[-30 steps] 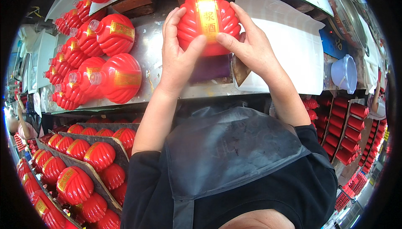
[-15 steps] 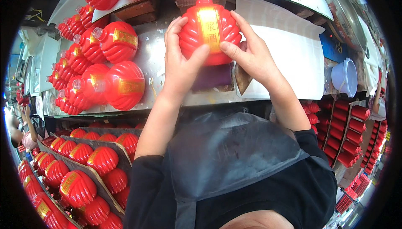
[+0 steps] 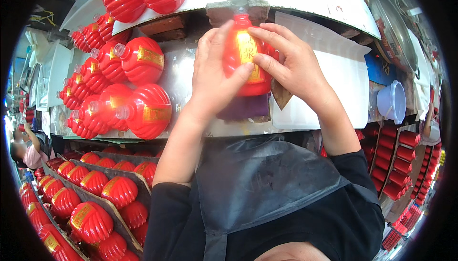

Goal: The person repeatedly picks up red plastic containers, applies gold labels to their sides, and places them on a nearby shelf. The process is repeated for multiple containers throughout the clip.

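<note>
At the upper centre of the frame, the red bottle [image 3: 232, 53] is between left hand [image 3: 213, 70] and right hand [image 3: 298, 63], their thumbs apart from outstretched fingers. Working the gold label [image 3: 249, 56] seems to call for light, even pressure outward, bottle steady.

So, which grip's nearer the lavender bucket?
Right. Right grip: left of lavender bucket, at the right side of the red bottle; left grip: farther left, at the bottle's left side.
</note>
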A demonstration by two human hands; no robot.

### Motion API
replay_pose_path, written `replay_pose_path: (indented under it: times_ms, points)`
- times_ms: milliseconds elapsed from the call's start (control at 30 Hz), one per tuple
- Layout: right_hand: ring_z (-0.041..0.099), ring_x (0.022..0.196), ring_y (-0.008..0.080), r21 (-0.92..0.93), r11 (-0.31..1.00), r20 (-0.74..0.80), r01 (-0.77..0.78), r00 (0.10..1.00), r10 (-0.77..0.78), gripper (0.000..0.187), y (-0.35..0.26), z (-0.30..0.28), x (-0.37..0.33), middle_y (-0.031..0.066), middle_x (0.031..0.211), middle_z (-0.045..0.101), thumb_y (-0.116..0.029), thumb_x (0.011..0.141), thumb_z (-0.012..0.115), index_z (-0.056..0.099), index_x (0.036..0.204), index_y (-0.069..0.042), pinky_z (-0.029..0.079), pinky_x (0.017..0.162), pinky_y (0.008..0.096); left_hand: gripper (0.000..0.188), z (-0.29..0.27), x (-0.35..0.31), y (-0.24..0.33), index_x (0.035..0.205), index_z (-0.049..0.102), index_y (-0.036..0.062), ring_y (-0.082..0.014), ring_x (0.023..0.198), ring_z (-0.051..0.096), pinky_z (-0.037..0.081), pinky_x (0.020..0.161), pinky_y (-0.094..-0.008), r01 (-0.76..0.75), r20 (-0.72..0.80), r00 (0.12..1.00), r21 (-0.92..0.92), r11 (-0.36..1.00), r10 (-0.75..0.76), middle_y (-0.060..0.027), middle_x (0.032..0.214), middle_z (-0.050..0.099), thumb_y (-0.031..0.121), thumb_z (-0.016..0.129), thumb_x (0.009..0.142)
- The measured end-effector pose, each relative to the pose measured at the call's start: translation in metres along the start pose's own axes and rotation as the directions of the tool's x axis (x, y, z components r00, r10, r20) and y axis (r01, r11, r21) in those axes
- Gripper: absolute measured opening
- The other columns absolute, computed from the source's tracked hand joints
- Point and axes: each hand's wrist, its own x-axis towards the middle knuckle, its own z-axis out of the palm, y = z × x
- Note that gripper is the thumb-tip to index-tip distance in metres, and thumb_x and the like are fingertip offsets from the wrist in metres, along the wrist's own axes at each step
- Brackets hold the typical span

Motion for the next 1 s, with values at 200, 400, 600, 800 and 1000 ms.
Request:
replay_pose_path:
  times_ms: [200,400,600,800,1000]
  points:
    - [0.067,0.119,0.0410,0.036,0.999,0.012,-0.036,0.999,0.036,0.048,-0.002,-0.001,0.001,0.0223,0.138,0.063,-0.028,0.091,0.072,0.067,0.136,-0.012,0.055,0.099,0.0436,0.067,-0.001,0.002,-0.002,0.144,0.059,0.0149,-0.0402,0.131,0.050,0.044,0.111,-0.0487,-0.020,0.037,0.999,0.063,0.998,0.018,-0.0210,0.141,0.048,0.033,0.078,0.082]
    - [0.068,0.117,0.0412,0.027,0.999,0.010,-0.027,1.000,0.027,0.048,-0.002,-0.001,0.003,0.0225,0.137,0.064,-0.028,0.091,0.072,0.067,0.136,-0.012,0.056,0.098,0.0434,0.067,-0.002,0.003,-0.002,0.143,0.060,0.0149,-0.0405,0.129,0.051,0.045,0.109,-0.0489,-0.034,0.032,0.999,0.082,0.996,0.031,-0.0214,0.141,0.048,0.032,0.078,0.081]
    - [0.068,0.116,0.0407,0.035,0.999,0.007,-0.022,1.000,0.022,0.048,-0.001,0.000,0.002,0.0215,0.137,0.064,-0.028,0.091,0.072,0.067,0.136,-0.012,0.056,0.098,0.0434,0.072,0.002,0.000,-0.001,0.147,0.057,0.0159,-0.0396,0.130,0.051,0.044,0.110,-0.0481,-0.020,0.010,1.000,0.082,0.996,0.019,-0.0215,0.141,0.048,0.032,0.079,0.081]
    - [0.068,0.118,0.0362,0.123,0.992,0.069,-0.001,0.998,-0.008,0.044,0.000,-0.009,0.010,0.0184,0.142,0.061,-0.024,0.095,0.070,0.067,0.138,-0.014,0.056,0.096,0.0409,0.091,-0.002,0.001,-0.006,0.156,0.044,0.0096,-0.0387,0.137,0.048,0.042,0.115,-0.0483,0.052,0.014,0.999,-0.141,0.989,-0.051,-0.0215,0.146,0.046,0.035,0.083,0.078]
    - [0.067,0.123,0.0350,-0.096,0.988,0.170,0.122,0.980,-0.105,0.040,-0.004,-0.010,0.019,0.0162,0.147,0.058,-0.021,0.098,0.070,0.069,0.137,-0.016,0.057,0.097,0.0411,0.098,-0.004,-0.001,-0.004,0.156,0.042,0.0072,-0.0395,0.139,0.048,0.042,0.116,-0.0484,0.062,0.049,0.997,-0.065,0.996,-0.059,-0.0221,0.147,0.046,0.035,0.087,0.074]
